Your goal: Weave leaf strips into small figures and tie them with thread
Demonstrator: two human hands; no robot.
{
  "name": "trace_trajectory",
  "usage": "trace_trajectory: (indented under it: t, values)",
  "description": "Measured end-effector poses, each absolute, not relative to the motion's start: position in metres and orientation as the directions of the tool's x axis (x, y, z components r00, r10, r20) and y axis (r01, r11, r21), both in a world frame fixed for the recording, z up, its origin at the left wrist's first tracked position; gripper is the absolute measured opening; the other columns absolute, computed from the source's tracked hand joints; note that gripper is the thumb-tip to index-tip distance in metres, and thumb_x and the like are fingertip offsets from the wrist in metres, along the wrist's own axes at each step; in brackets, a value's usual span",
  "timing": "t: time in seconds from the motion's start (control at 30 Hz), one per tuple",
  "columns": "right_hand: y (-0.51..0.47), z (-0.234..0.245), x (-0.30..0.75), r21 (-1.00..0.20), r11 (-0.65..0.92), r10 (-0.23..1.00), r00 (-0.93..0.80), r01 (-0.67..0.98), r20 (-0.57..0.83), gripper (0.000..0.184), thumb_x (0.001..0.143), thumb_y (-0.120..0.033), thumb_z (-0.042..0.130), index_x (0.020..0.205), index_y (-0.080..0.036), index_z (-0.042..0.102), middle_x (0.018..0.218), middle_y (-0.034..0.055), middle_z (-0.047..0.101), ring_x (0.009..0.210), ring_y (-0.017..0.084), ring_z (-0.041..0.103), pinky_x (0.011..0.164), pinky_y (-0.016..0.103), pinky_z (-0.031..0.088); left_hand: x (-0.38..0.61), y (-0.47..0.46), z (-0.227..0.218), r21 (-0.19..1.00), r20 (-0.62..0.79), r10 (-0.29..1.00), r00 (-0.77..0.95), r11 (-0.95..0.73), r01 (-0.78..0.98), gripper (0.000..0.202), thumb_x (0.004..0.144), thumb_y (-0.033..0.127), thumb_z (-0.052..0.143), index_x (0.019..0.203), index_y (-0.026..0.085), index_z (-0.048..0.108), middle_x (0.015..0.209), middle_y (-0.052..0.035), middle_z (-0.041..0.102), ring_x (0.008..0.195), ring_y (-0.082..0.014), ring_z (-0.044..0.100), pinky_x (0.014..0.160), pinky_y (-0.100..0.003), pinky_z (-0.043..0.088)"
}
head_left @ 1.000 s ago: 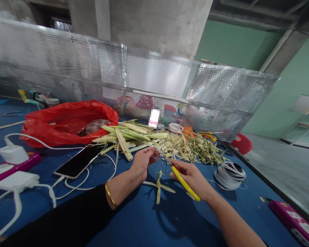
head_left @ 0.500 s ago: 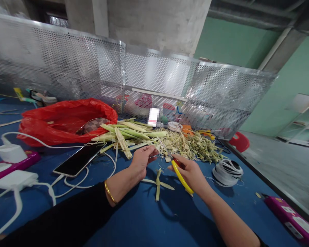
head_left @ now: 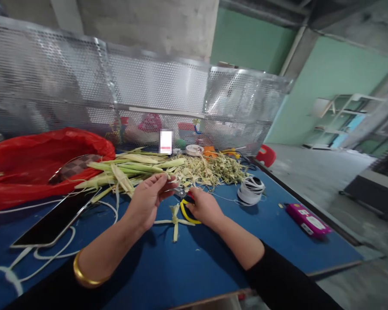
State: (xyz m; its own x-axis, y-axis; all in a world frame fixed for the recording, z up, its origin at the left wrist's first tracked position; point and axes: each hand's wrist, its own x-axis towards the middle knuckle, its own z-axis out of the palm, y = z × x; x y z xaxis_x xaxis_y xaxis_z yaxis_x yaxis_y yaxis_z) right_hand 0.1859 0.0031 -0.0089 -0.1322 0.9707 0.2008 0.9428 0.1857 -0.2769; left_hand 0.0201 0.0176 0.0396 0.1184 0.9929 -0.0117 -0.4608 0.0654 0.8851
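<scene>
My left hand (head_left: pixel 148 199) is closed in a pinch just left of the scissors; what sits between its fingertips is too small to make out. Yellow-and-red-handled scissors (head_left: pixel 183 210) are gripped in my right hand (head_left: pixel 205 207), their blades directed toward my left fingertips. Below both hands, a small cross-shaped figure of tied corn husk (head_left: pixel 175 222) lies on the blue table (head_left: pixel 181 267). A thin white thread runs from a spool (head_left: pixel 250 191) at the right toward my hands.
Corn husks (head_left: pixel 132 165) and a heap of dry shreds (head_left: pixel 207 170) lie behind my hands. A red plastic bag (head_left: pixel 6 189), a phone (head_left: pixel 51 221) and white cables are at left. A purple power strip (head_left: pixel 307 219) rests near the right edge. A perforated metal screen (head_left: pixel 158 90) stands behind.
My view has swung to the right, so things sit further left in it. The scissors have turned, with their blades now nearer my left fingers. The husk cross stays on the table.
</scene>
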Motion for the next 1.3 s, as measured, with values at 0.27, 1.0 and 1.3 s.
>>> trace_trajectory:
  t: [0.27,1.0,1.3]
  values:
    - [0.005,0.018,0.247,-0.232,-0.039,0.975,0.088,0.972,0.206,0.017,0.087,-0.026,0.051,0.096,-0.02,0.064,0.106,0.0103,0.063,0.095,0.021,0.059,0.074,0.027,0.039,0.008,0.012,0.039,0.886,-0.081,0.991,0.105,0.12,-0.447,0.004,0.079,0.016,0.063,0.076,0.013,0.063,0.072,-0.0009,0.065,0.06,-0.0094,0.062,0.054,-0.017,0.051]
    - [-0.107,-0.035,0.265,-0.408,0.027,0.941,0.115,0.913,0.32,0.012,0.09,-0.018,0.037,0.082,-0.02,0.045,0.066,0.0002,0.056,0.06,0.015,0.052,0.059,0.024,0.034,0.032,-0.036,0.024,0.993,-0.069,0.851,0.52,0.11,-0.048,0.024,0.073,0.039,0.067,0.073,0.015,0.062,0.077,-0.0052,0.066,0.074,-0.0156,0.061,0.06,-0.022,0.045]
    - [-0.155,-0.061,0.231,-0.103,0.364,0.718,-0.208,0.926,0.664,0.023,0.095,-0.014,0.033,0.079,-0.019,0.048,0.067,0.0005,0.053,0.062,0.015,0.045,0.06,0.026,0.033,0.099,-0.052,0.01,0.888,-0.41,0.629,0.661,0.44,0.133,0.02,0.067,0.027,0.073,0.074,0.012,0.063,0.095,-0.0128,0.069,0.091,-0.0211,0.063,0.055,-0.02,0.045]
